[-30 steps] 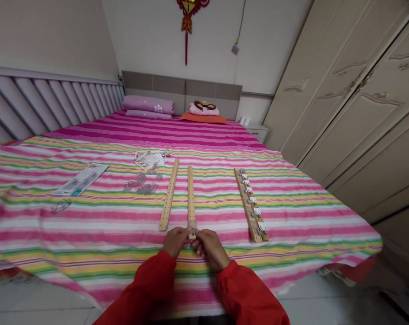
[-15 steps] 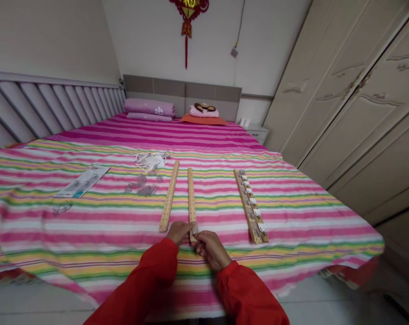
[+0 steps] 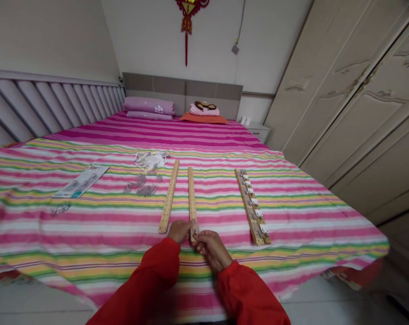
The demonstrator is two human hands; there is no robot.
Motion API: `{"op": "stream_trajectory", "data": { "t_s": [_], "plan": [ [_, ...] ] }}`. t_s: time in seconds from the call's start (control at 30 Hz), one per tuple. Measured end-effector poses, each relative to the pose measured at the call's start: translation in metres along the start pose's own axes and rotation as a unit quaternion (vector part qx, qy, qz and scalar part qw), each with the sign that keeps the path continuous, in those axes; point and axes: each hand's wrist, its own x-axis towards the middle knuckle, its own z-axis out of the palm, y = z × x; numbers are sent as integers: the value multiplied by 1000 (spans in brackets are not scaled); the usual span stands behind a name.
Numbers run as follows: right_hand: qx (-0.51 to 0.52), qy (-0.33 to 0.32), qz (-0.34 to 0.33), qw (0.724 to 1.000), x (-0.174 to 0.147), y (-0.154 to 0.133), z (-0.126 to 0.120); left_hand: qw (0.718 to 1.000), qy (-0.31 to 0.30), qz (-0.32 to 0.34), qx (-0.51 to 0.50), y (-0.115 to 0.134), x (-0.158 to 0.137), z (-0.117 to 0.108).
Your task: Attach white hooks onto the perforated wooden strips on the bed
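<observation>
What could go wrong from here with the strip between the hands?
The right hand has its fingertips at a small shiny fitting, which could slip out of place. The wooden strip lies on a soft striped cloth and might shift if pressed unevenly. The left hand is close to the other strip and could knock it.

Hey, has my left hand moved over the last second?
Yes: your left hand has shifted slightly forward, toward the headboard, judged against the unheld wooden strip beside it.

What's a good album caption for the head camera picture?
Left hand and right hand at the near end of a wooden strip on striped cloth.
</observation>
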Motion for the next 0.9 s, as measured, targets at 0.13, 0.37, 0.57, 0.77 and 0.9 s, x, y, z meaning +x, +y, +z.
{"op": "stream_trajectory", "data": {
  "t_s": [0.13, 0.37, 0.57, 0.77, 0.9],
  "plan": [
    [8, 6, -13, 1000, 3, -7, 3, 1000, 10, 12, 5, 11, 0, 0],
    [-5, 22, -38, 999, 11, 4, 6, 986, 21, 56, 154, 12, 6, -13],
    [-46, 2, -43, 998, 12, 12, -3, 977, 31, 169, 123, 36, 17, -64],
    [-56, 27, -118, 991, 9, 19, -12, 866, 257, 287, 318, 74, 54, -126],
    [-35, 11, -114, 993, 10, 24, -18, 768, 343, 261, 474, 80, 73, -137]
  ]
}}
